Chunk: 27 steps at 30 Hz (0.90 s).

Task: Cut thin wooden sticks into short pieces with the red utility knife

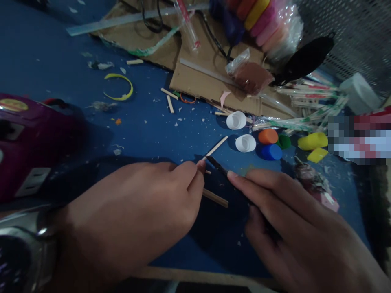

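My left hand [143, 203] is closed, pinching a thin wooden stick [217, 146] whose free end points up and to the right. In my right hand [284, 219] is a slim dark knife [218, 166], held low with the index finger along it. Its tip meets the stick right beside my left fingertips. A thicker brown wooden stick [215, 197] sticks out past the underside of my left hand; whether the hand grips it I cannot tell. Two white caps [245, 143] stand just beyond the stick, beside an orange cap [268, 136] and a blue cap [271, 151].
Cardboard pieces [195, 77] lie at the back, with a bag of coloured clay [262, 20] on top. Bundled wrapped sticks [308, 101] are at the right. A purple machine [33, 142] stands at the left. Scraps and a yellow ring [130, 87] dot the blue tabletop [146, 138].
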Each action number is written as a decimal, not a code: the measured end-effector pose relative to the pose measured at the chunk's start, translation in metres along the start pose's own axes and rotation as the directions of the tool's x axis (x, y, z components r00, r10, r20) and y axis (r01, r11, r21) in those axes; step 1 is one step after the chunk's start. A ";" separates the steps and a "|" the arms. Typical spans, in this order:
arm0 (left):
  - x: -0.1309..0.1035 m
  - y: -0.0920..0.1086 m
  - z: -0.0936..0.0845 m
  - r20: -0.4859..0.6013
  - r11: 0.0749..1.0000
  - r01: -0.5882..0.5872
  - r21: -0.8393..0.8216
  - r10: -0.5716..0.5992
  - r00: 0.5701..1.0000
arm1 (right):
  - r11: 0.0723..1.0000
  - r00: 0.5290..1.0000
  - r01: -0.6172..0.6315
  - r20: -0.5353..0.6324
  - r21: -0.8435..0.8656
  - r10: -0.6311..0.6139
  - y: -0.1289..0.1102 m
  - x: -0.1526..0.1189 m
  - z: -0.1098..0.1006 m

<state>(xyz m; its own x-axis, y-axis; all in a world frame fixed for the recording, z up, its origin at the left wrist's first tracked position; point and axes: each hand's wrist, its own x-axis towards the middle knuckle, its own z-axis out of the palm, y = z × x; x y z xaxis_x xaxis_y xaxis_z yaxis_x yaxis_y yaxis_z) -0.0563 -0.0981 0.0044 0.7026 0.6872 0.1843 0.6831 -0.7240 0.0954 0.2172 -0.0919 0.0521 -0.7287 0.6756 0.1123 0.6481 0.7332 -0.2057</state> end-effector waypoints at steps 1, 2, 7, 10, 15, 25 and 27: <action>0.001 0.000 -0.001 -0.003 1.000 0.005 0.006 -0.005 1.000 | 1.000 1.000 -0.008 -0.003 0.005 0.008 0.000 0.001 0.001; 0.001 0.000 -0.001 -0.004 1.000 0.003 0.012 -0.003 1.000 | 1.000 1.000 -0.015 -0.008 0.007 0.015 0.000 0.002 0.002; 0.001 0.005 -0.003 0.022 0.998 0.006 0.065 -0.008 1.000 | 1.000 0.999 -0.020 -0.031 0.009 0.020 -0.001 0.004 0.006; 0.001 0.007 -0.002 0.012 0.997 0.019 0.074 -0.020 1.000 | 1.000 0.999 -0.010 -0.048 0.014 0.011 -0.001 0.005 0.008; 0.008 0.006 -0.008 -0.037 0.996 -0.025 0.080 0.028 0.999 | 1.000 0.998 -0.010 -0.060 0.010 0.010 -0.002 0.007 0.013; 0.011 0.008 -0.012 -0.089 0.993 -0.049 0.105 0.059 0.994 | 0.999 0.995 -0.040 -0.089 0.034 0.043 0.000 0.010 0.023; 0.011 0.008 -0.011 -0.096 0.994 -0.050 0.100 0.060 0.994 | 0.999 0.996 -0.034 -0.085 0.038 0.037 0.000 0.009 0.023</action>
<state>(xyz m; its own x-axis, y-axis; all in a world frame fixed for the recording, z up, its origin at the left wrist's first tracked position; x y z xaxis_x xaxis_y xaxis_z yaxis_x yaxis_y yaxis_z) -0.0451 -0.0969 0.0183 0.7200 0.6337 0.2829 0.6634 -0.7482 -0.0126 0.2056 -0.0874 0.0305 -0.6824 0.7066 0.1872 0.6638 0.7062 -0.2462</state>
